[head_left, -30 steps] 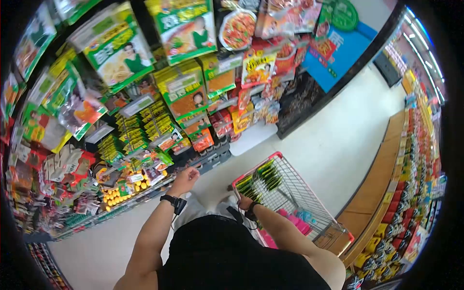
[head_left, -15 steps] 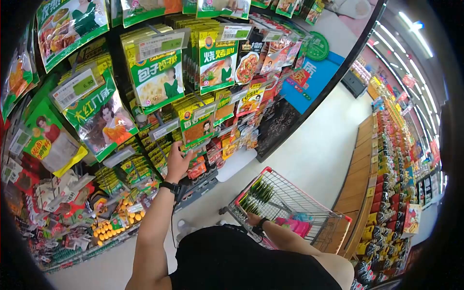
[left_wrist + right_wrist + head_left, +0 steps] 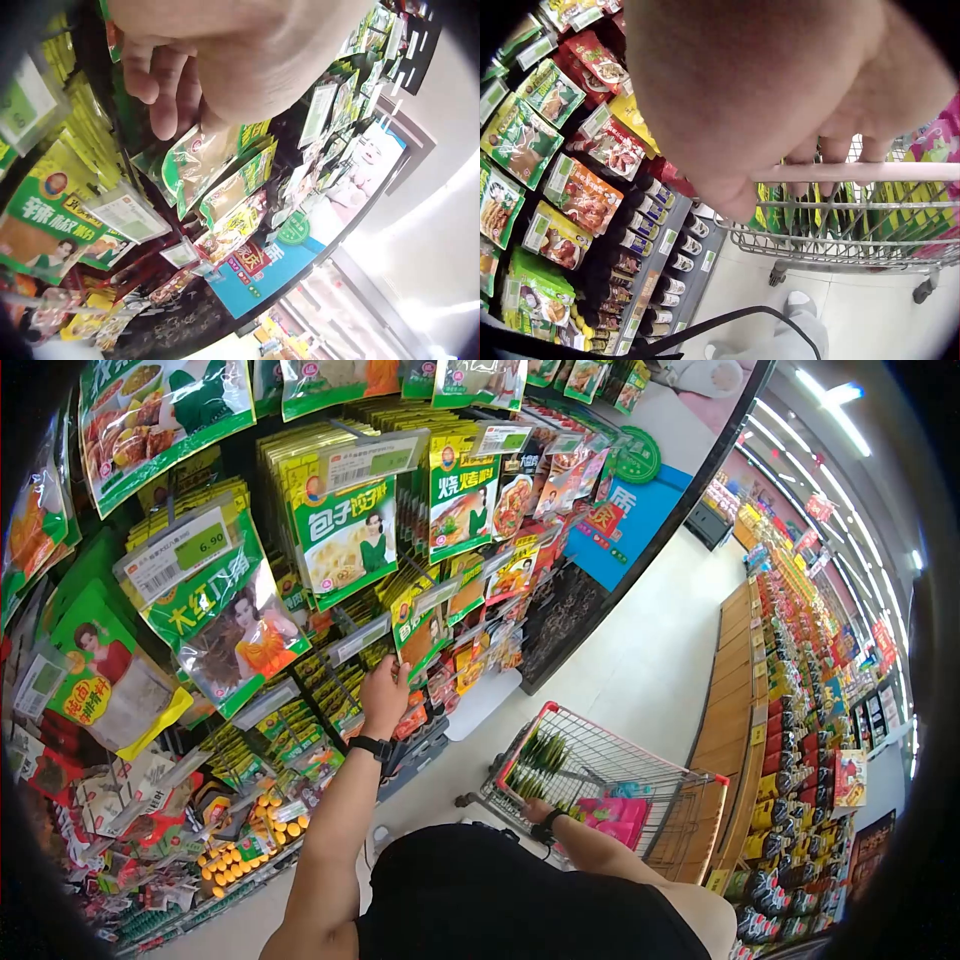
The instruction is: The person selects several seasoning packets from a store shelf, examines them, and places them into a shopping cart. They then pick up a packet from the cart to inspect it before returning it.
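My left hand (image 3: 385,695) is raised to the hanging display and pinches the lower edge of a green-and-yellow seasoning packet (image 3: 420,638). In the left wrist view, its curled fingers (image 3: 166,94) and thumb close on a clear-fronted packet (image 3: 201,159) of brown powder. Low on the other side, my right hand (image 3: 537,810) grips the rail of a wire shopping cart (image 3: 660,768). From the right wrist, the pale pink rail (image 3: 900,172) shows under the curled fingers. Green-and-yellow packets (image 3: 543,750) stand inside the cart, near pink packages (image 3: 612,818).
Hooks with price tags (image 3: 185,550) carry many seasoning packets (image 3: 345,550) above and left of the hand. Bottles (image 3: 671,285) line the lower shelf. A dark-framed blue panel (image 3: 625,525) ends the display. Wooden-fronted shelving (image 3: 725,680) stands across the aisle.
My left hand has risen from low beside the shelf to the hanging packets and now pinches one. The view has turned up toward the display. My right hand stays on the cart.
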`<state>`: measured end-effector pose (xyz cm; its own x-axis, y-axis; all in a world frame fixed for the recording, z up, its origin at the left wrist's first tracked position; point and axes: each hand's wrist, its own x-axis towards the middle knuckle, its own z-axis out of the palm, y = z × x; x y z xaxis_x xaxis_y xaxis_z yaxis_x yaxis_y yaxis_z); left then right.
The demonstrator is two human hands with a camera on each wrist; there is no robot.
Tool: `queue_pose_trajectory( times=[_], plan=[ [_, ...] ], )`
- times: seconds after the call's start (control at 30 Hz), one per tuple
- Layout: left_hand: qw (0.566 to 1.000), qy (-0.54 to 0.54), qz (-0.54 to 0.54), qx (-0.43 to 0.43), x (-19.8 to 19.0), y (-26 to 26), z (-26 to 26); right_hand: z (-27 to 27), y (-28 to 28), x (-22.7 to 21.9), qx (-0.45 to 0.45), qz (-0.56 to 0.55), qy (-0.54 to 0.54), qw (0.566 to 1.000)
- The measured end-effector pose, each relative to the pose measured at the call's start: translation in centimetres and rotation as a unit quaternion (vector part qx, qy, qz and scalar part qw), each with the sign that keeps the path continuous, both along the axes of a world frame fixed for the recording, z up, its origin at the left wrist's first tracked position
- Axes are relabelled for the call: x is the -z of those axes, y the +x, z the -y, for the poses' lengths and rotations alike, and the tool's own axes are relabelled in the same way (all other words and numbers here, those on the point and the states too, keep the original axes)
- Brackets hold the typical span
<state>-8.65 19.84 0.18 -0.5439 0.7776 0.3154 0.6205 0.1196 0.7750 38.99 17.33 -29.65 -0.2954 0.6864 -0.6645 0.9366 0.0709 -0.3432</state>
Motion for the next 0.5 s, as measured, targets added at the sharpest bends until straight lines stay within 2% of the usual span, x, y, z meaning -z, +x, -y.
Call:
queue_pose_trajectory(
  times=[0.1, 0.23, 0.33, 0.37, 0.4, 0.43, 0.47, 0.5],
  plan=[
    [1.0, -0.002, -0.004, -0.004, 0.6, -0.8, 0.2, -0.6, -1.5, -2.1, 0.012, 0.051, -0.035, 0.998],
    [0.999, 0.033, 0.002, -0.023, 0.2, -1.2, 1.2, -1.2, -2.2, -0.1, -0.023, 0.114, -0.014, 0.993],
    [0.998, 0.055, -0.016, -0.022, -0.3, -1.7, 1.8, -1.8, -3.5, -2.4, -0.01, 0.127, -0.089, 0.988],
    [0.998, 0.062, -0.021, -0.015, -0.1, -2.0, 1.7, -1.7, -1.8, 3.0, -0.046, 0.118, 0.035, 0.991],
    [0.998, 0.064, -0.023, -0.006, 0.2, -2.0, 1.8, -4.0, 2.1, 11.0, -0.08, 0.098, -0.04, 0.991],
    [0.997, 0.077, -0.011, -0.002, 0.0, -2.0, 1.8, -2.7, -1.1, 4.2, -0.073, 0.097, 0.001, 0.993],
    [0.996, 0.089, 0.001, -0.001, -0.3, -1.9, 1.9, -3.7, 2.7, 12.7, -0.07, 0.125, 0.031, 0.989],
    [0.993, 0.114, 0.005, -0.01, -0.2, -2.3, 1.8, -2.5, -0.4, 4.7, -0.059, 0.082, 0.008, 0.995]
  ],
)
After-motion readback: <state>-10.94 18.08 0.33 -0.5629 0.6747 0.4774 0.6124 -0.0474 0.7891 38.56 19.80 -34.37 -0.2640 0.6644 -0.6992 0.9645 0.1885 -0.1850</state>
